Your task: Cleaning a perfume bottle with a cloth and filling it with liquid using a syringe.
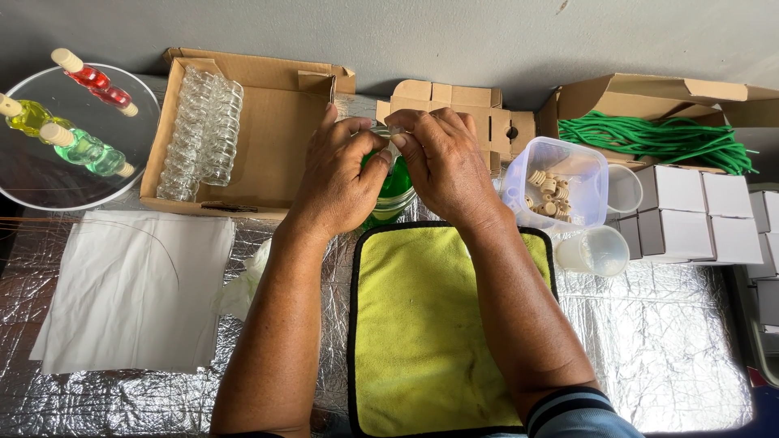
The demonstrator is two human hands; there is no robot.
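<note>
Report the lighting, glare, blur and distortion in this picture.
Head view: soft, even light with faint shadows; crinkled foil sheet scatters patchy glare, and the round mirror tray reflects the grey wall; focus is sharp on the left hand, right hand and green-filled container; mild wide-angle bending shows at the edges, and the yellow cloth looks evenly lit.

Both hands, left hand and right hand, cover most of the small clear glass piece pinched between them, so its shape cannot be told. They also hide the upper part of the clear container of green liquid. The stacked white cardboard boxes are cut off by the right edge.
</note>
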